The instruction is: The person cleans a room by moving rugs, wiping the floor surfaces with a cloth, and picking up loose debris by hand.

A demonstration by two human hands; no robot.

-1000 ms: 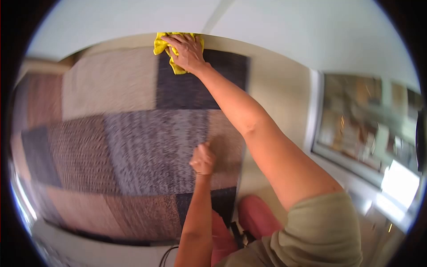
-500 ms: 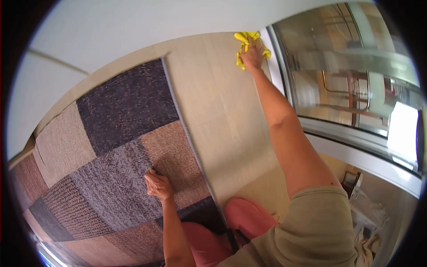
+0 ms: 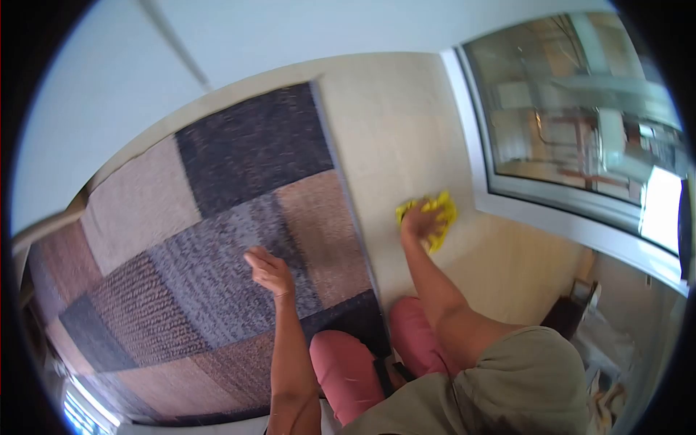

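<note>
My right hand (image 3: 420,223) presses a crumpled yellow cloth (image 3: 437,212) flat onto the pale wooden floor (image 3: 406,145), close to my knees. My left hand (image 3: 267,270) rests palm down on a patchwork rug (image 3: 217,217) of brown, grey and dark squares, fingers loosely together and holding nothing. The rug's right edge runs between the two hands. My knees in pink trousers (image 3: 377,355) are on the floor below both hands.
A large window with a white frame (image 3: 507,196) runs along the right side of the floor strip. A pale wall (image 3: 145,65) borders the rug at the top. Cluttered items (image 3: 594,341) sit at the lower right.
My right hand has drawn the yellow cloth back along the floor from the far corner by the window frame to a spot near my knees. The left hand stays on the rug.
</note>
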